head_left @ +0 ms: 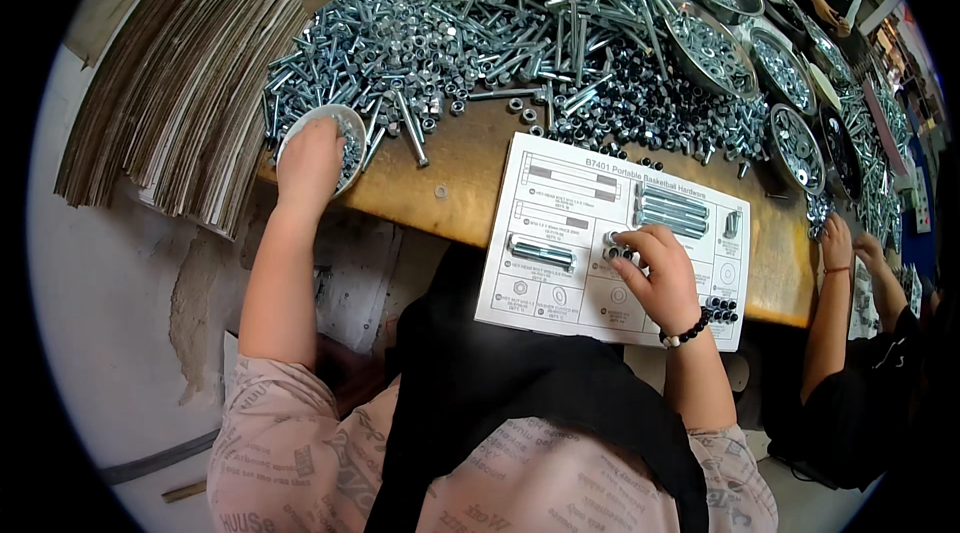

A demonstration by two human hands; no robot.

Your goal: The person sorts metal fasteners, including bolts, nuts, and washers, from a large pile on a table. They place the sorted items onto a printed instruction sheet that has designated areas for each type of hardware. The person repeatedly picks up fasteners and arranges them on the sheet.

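Desk (pixel 450 215): nuts (pixel 612 253) on card (pixel 590 285), touching my right hand (pixel 663 278); left hand (pixel 308 163) inside bowl (pixel 363 155); I cannot tell either grip.

view: head-worn left fisheye | facing: steeply down | near: left hand (pixel 308 163), right hand (pixel 660 278), table (pixel 465 155)
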